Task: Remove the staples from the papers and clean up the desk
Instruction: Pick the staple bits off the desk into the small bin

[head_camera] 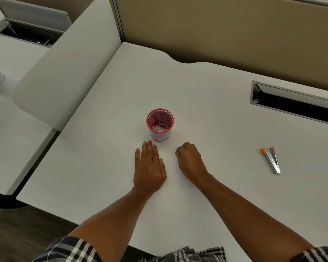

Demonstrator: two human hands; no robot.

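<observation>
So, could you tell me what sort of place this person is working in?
Most likely an office cubicle: a white desk with a cable slot, a tan partition wall behind it, and a white divider to the neighbouring desk. A staple remover fits that.

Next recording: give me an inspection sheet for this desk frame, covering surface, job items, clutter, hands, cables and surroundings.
Surface: white desk, mostly bare; no papers in view.
Job's things: red mesh cup upright at centre, small white bits at its bottom; orange-tipped staple remover lying flat to the right, apart from both hands.
Clutter: nothing seen.
Hands: left hand flat on the desk, palm down, just in front of the cup; right hand curled into a loose fist on the desk, contents cannot be told.
Cables: nothing seen; open cable slot at right.
Surroundings: white divider panel at left, beige partition behind.
</observation>
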